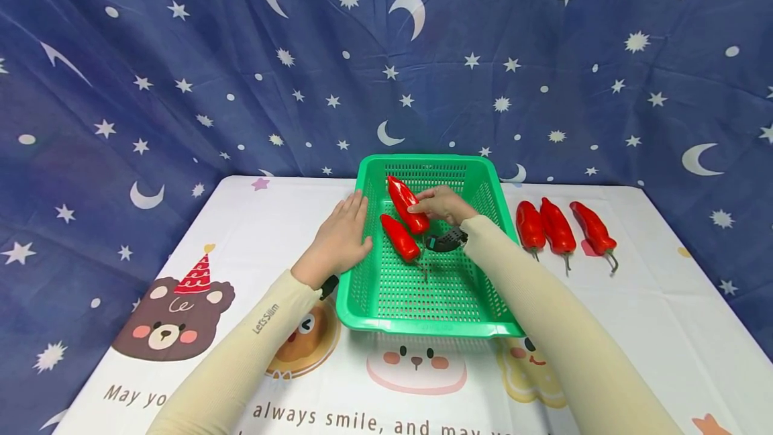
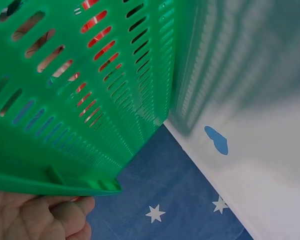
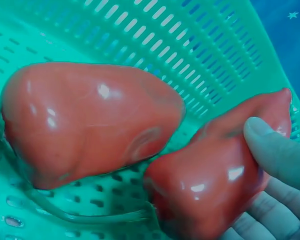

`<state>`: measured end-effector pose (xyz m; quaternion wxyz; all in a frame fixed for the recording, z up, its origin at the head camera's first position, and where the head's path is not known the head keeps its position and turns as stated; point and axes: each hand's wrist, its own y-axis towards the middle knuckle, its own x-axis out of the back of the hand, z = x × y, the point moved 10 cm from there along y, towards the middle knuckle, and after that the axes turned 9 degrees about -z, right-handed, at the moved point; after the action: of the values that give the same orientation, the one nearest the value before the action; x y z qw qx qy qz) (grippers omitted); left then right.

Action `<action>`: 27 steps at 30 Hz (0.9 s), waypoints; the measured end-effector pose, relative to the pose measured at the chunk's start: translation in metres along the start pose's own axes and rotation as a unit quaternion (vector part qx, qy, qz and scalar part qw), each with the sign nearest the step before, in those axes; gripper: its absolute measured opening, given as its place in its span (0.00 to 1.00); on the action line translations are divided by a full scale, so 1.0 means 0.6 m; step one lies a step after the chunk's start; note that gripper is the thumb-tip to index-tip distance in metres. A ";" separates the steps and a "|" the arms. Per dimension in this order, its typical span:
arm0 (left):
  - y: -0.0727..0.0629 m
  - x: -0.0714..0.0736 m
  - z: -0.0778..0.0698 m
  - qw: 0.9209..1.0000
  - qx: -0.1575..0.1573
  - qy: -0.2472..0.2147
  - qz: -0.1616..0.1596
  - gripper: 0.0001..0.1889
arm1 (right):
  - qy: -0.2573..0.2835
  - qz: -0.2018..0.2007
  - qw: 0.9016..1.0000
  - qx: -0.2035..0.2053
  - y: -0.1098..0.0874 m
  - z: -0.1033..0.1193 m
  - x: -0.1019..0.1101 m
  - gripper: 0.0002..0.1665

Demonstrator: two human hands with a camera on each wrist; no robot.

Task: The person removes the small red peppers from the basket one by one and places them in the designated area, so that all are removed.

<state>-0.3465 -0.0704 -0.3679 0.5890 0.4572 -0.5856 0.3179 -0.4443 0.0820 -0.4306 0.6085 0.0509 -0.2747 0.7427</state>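
Note:
A green plastic basket [image 1: 425, 329] with slotted walls stands at the middle of the table. Inside it, my right hand [image 1: 445, 205] grips a long red pepper [image 1: 401, 197] between thumb and fingers; the right wrist view shows the thumb [image 3: 277, 152] on top of that pepper [image 3: 205, 185]. Beside it a second red pepper [image 1: 398, 237] lies on the basket floor, its stem toward me. With fingers straight, my left hand [image 1: 338, 240] rests on the basket's left rim. From below, the left wrist view shows this hand [image 2: 35, 217] against the rim.
To the right of the basket three more red peppers [image 1: 558, 228] lie in a row on the white printed tablecloth [image 1: 658, 327], stems toward me. A dark blue curtain [image 1: 338, 59] with moons and stars hangs behind the table's far edge.

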 end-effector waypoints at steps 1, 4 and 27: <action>0.000 0.001 0.000 1.000 -0.001 -0.001 -0.002 0.37 | 0.007 -0.002 1.000 0.004 -0.001 0.003 0.001 0.31; 0.000 0.003 -0.001 1.000 -0.004 -0.003 -0.007 0.37 | 0.031 -0.008 0.999 0.015 -0.001 0.011 0.005 0.31; -0.005 0.000 0.004 1.000 -0.004 0.000 -0.015 0.38 | 0.130 -0.025 0.990 0.042 -0.052 0.072 0.076 0.33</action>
<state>-0.3446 -0.0736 -0.3685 0.5951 0.4636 -0.5803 0.3068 -0.4379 0.1052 -0.3642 0.6545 -0.0142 -0.1602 0.7387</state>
